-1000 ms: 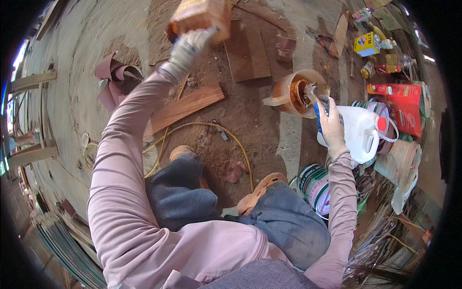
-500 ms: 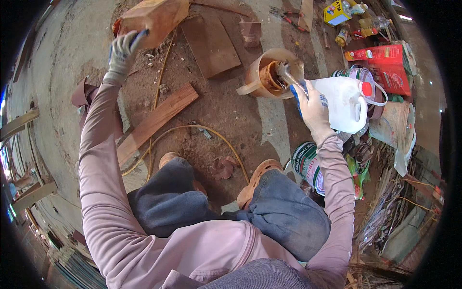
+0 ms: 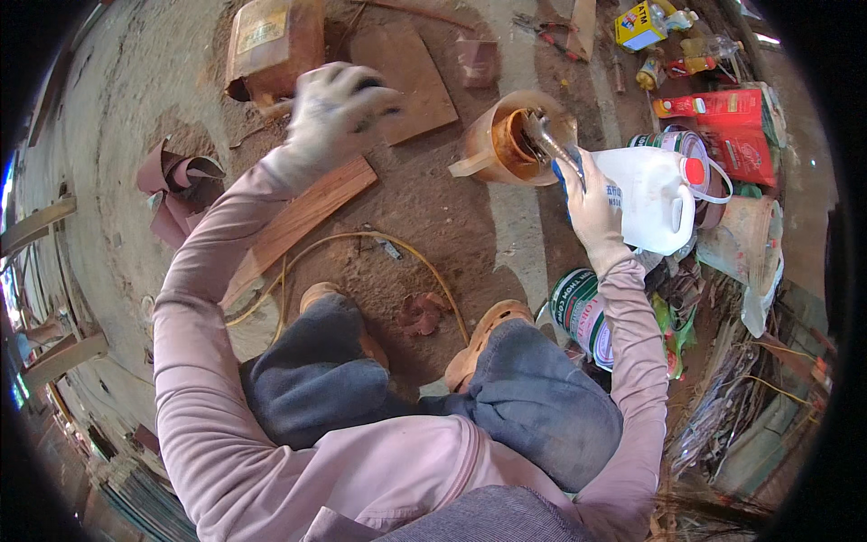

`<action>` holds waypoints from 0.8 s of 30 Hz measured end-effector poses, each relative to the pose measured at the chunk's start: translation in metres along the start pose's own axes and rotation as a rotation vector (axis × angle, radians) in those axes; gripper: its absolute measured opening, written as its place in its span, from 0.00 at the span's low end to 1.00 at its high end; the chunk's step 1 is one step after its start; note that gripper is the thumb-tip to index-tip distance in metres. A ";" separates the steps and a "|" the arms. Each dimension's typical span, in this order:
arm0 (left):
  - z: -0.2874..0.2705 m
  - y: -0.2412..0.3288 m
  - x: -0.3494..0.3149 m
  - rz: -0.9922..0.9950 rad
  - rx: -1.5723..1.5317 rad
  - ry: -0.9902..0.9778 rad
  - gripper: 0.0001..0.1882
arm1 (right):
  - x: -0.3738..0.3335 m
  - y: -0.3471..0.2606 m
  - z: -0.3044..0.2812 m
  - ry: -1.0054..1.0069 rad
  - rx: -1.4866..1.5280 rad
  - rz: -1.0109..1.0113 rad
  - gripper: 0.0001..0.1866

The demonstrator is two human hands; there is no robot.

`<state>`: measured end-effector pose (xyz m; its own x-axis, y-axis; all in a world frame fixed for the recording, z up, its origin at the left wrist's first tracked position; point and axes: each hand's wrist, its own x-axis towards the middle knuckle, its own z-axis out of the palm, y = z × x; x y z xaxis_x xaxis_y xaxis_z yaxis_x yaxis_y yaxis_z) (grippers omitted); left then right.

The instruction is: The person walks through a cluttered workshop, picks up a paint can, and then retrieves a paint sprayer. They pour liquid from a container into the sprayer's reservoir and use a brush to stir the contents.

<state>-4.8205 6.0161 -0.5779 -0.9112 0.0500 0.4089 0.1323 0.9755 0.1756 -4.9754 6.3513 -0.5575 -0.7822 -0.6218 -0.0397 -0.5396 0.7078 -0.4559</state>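
In its white glove, my right hand (image 3: 593, 200) is closed around silver metal pliers (image 3: 547, 144). The jaws of the pliers meet the rim of an orange-brown stained cup (image 3: 513, 135) inside a cloudy plastic pitcher (image 3: 483, 144). My left hand (image 3: 339, 113), also gloved, hangs above a brown board (image 3: 406, 77); motion blurs it, but its fingers look spread and nothing shows in them. Just beyond it lies a brown-stained, cut plastic jug (image 3: 275, 45) with a label. Against my right hand's far side stands a white jug (image 3: 646, 194) with a red cap.
Paint buckets (image 3: 582, 307), a red bag (image 3: 736, 135) and several bottles crowd the right side. A wooden plank (image 3: 312, 217) and a yellow cord (image 3: 415, 253) lie before my feet. Curled sandpaper (image 3: 176, 185) is at left, red-handled pliers (image 3: 555, 36) at the far side.
My left hand has let go of the stained cut jug and swung right and nearer. The jug now rests on the ground. My right hand keeps its grip on the pliers, nearly unmoved.
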 end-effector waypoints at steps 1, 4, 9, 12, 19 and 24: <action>0.004 0.022 0.023 0.075 -0.069 0.007 0.14 | 0.002 0.000 0.000 -0.003 -0.007 0.017 0.18; 0.036 0.067 0.069 0.194 -0.009 -0.014 0.10 | 0.009 -0.004 0.001 -0.014 -0.007 0.040 0.18; 0.059 0.119 0.124 0.158 0.334 -0.584 0.09 | 0.017 -0.003 0.004 0.040 0.041 -0.046 0.19; 0.072 0.127 0.132 0.140 0.341 -0.659 0.09 | 0.019 -0.012 -0.007 -0.019 0.037 0.041 0.17; 0.025 0.096 0.098 0.094 0.161 -0.146 0.10 | 0.008 -0.007 -0.033 0.044 0.160 0.073 0.17; 0.006 0.049 0.069 -0.004 0.022 -0.059 0.11 | -0.003 0.012 -0.051 0.182 0.216 -0.044 0.14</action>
<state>-4.8791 6.0688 -0.5462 -0.9334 0.0577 0.3543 0.1203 0.9802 0.1571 -4.9953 6.3793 -0.5177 -0.8129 -0.5665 0.1355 -0.5107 0.5814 -0.6334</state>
